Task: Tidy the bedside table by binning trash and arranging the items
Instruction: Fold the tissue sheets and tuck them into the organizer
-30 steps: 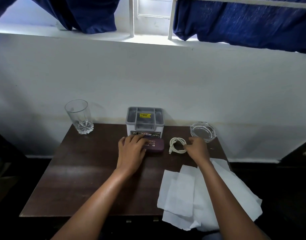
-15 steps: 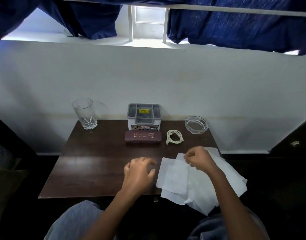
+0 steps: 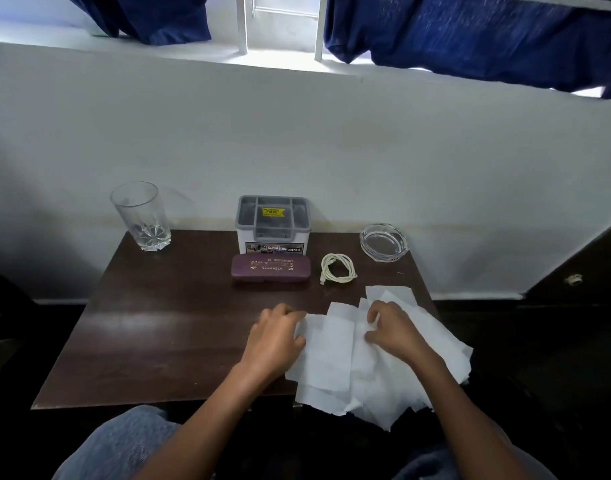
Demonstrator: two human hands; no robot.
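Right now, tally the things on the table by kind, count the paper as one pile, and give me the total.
Clear glassware: 2, the tumbler and the ashtray.
Boxes and cases: 2, the organiser box and the maroon case.
Cables: 1, the white coiled cable.
Paper piles: 1, the overlapping tissue sheets.
Total: 6.

Left hand (image 3: 276, 336) fingers curled, right hand (image 3: 395, 332) likewise, forearms forward
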